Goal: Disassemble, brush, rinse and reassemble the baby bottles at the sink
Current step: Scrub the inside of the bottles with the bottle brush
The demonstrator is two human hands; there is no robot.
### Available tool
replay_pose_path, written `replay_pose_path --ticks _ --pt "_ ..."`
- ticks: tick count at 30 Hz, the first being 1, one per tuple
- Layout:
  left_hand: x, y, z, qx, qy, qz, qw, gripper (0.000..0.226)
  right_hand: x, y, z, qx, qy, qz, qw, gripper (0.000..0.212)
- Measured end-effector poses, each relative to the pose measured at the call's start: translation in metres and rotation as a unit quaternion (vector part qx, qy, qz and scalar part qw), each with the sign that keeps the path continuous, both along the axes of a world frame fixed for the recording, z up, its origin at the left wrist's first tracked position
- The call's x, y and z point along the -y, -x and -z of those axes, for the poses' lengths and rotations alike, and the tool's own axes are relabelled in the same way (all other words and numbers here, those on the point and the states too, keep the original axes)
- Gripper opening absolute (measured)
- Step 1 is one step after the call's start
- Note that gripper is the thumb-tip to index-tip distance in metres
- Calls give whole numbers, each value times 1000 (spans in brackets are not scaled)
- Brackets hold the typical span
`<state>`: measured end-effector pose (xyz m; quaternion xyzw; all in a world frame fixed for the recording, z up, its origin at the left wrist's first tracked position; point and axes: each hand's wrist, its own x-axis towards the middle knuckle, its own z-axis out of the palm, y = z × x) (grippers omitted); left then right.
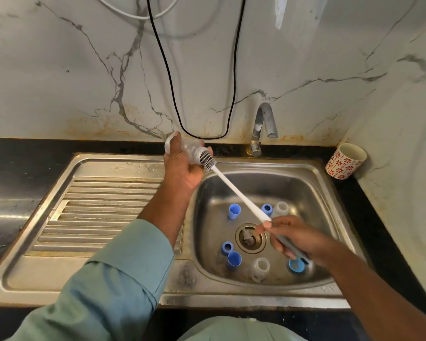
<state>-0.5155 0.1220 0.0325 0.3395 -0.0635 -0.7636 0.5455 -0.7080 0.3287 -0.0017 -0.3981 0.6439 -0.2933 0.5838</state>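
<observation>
Above the sink (312, 168): your left hand (182, 166) grips a clear bottle (191, 148), largely hidden by fingers; your right hand (298, 238) pinches the brush (234, 188) handle, bristles at the bottle's mouth. Basin: loose blue caps (234, 211), partly blurred.

- My brush (234, 190): white handle.
- Caps (234, 211) in my sink (305, 168): blue.
- Cup (345, 160): cream, red flowers.
- My sleeve (123, 274): pale green.
- Wall (305, 57): white, grey-veined marble.
</observation>
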Motion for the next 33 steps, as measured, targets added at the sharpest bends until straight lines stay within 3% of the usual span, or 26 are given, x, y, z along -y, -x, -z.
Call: replay_pose_path --ticks 1,2,3,4,5,6,7,8,9,10,11,13,14,16,17,18,19,20,21,22,24,26,28,29,30,33 --pt "1 -1 2 7 6 -3 1000 67 1 0 4 -187 50 23 981 35" --pt "3 -1 3 15 8 -8 1000 68 1 -3 6 -357 101 55 927 38" --pt "4 -2 4 23 7 -11 1000 69 2 -8 8 -445 147 87 879 42" --pt "5 -4 5 30 6 -10 999 71 3 -10 9 -450 169 100 871 46" --pt "6 -5 4 41 1 -5 999 72 5 -7 12 -359 145 95 917 50" --pt "8 -7 3 49 -5 7 999 71 6 -5 9 -191 81 77 975 55" --pt "8 -10 1 57 -6 28 998 67 5 -2 4 -56 14 45 997 60" --pt "7 -13 -1 72 -2 57 996 61 4 3 1 -3 -10 23 1000 64" --pt "5 -16 -3 91 5 86 992 57 4 9 1 -39 -1 18 999 67" --pt "4 -19 -5 110 14 109 988 56 5 15 -2 -147 33 20 988 66" --pt "5 -20 -7 126 22 119 985 57 7 21 -5 -312 82 19 946 63" --pt "5 -22 -10 174 29 109 978 60 11 36 -8 -589 229 16 775 56" --pt "4 -22 -11 202 31 92 975 61 12 40 -11 -648 316 20 692 53" --pt "0 -18 -13 228 42 68 970 58 14 45 -15 -670 414 40 615 43" --pt "-2 -15 -14 232 51 59 970 56 16 43 -16 -670 411 51 617 38" --pt "-3 -14 -15 233 60 51 969 54 18 38 -19 -645 370 52 666 37" --pt "-4 -13 -17 223 65 44 972 55 20 33 -23 -572 281 48 769 38" --pt "-3 -13 -19 199 64 42 977 57 19 27 -28 -425 160 37 890 44" --pt "-2 -14 -21 170 60 47 983 59 18 23 -31 -249 46 32 967 50" --pt "-1 -14 -21 149 57 54 986 60 16 21 -30 -127 -25 32 991 56" --pt "-3 -14 -19 146 52 53 986 59 12 18 -20 -100 -26 32 994 55" --pt "-4 -13 -15 167 45 21 985 59 11 16 -11 -236 66 56 968 37" --pt "-4 -13 -11 188 34 -12 982 60 11 13 -7 -414 157 42 895 26" --pt "-6 -13 -10 190 29 -21 981 60 12 12 -7 -457 190 39 868 24" --pt "-7 -13 -9 190 27 -24 981 58 12 13 -8 -449 197 43 871 19" --pt "-11 -12 -8 191 35 -25 981 54 13 14 -20 -209 71 20 975 38"
